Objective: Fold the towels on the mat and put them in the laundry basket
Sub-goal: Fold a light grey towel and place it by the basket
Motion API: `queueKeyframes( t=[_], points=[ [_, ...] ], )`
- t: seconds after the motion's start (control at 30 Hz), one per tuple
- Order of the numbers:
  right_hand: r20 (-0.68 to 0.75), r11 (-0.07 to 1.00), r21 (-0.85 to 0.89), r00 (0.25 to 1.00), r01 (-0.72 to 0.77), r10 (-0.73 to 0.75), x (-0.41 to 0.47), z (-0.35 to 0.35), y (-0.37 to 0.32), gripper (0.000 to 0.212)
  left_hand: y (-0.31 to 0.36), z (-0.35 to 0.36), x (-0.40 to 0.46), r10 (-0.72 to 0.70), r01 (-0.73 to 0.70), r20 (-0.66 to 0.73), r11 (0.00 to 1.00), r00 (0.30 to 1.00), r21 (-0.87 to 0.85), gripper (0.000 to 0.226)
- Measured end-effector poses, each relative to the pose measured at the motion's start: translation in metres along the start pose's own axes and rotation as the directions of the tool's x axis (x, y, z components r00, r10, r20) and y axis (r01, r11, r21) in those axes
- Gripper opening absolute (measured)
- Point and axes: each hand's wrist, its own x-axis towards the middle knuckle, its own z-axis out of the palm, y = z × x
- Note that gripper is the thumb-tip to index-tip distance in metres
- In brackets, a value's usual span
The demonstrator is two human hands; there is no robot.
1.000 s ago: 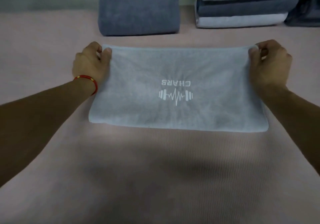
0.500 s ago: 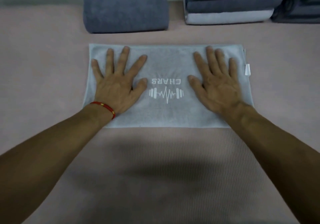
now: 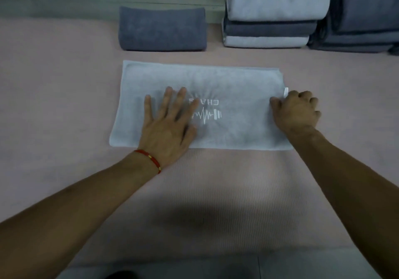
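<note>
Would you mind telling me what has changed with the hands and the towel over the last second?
Both hands let go of the light towel's far corners and pressed it flat. Now the right hand has slid to the right edge and curls round it, while the left hand stays flat, nearer the logo. The towel remains folded on the mat.

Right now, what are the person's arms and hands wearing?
Both forearms are bare, with no sleeves or gloves in view. The left hand has a thin red cord bracelet with small gold beads at its wrist. The right hand and its wrist wear nothing visible.
</note>
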Motion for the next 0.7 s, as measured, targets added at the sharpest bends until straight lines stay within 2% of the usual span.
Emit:
queueKeyframes(
  t=[0.07, 0.2, 0.37, 0.47, 0.6, 0.7],
  points=[
    [-0.004, 0.998, 0.048, 1.0, -0.03, 0.03, 0.0, -0.004, -0.003, 0.055, 0.014, 0.012, 0.003, -0.039, 0.039, 0.056, 0.999, 0.998, 0.002, 0.061],
    [0.117, 0.959, 0.255, 0.989, -0.123, 0.096, 0.009, -0.008, -0.005, 0.053, 0.013, 0.02, 0.004, -0.049, 0.046, 0.073, 0.998, 0.996, 0.032, 0.061],
    [0.153, 0.889, 0.449, 0.988, -0.093, 0.027, 0.015, -0.012, 0.001, 0.025, 0.012, 0.017, 0.006, -0.043, 0.04, 0.086, 0.999, 0.995, 0.037, 0.061],
    [0.165, 0.852, 0.514, 0.986, -0.101, 0.018, 0.014, -0.016, 0.004, 0.035, 0.012, 0.018, 0.006, -0.042, 0.038, 0.084, 0.998, 0.996, 0.04, 0.061],
    [0.298, 0.853, 0.482, 0.953, -0.2, 0.055, 0.02, -0.024, 0.001, 0.056, 0.011, 0.017, 0.006, -0.037, 0.034, 0.088, 0.999, 0.995, 0.035, 0.062],
    [0.358, 0.853, 0.477, 0.933, -0.21, 0.029, 0.022, -0.028, -0.001, 0.055, 0.011, 0.017, 0.006, -0.029, 0.028, 0.09, 0.999, 0.995, 0.017, 0.062]
  ],
)
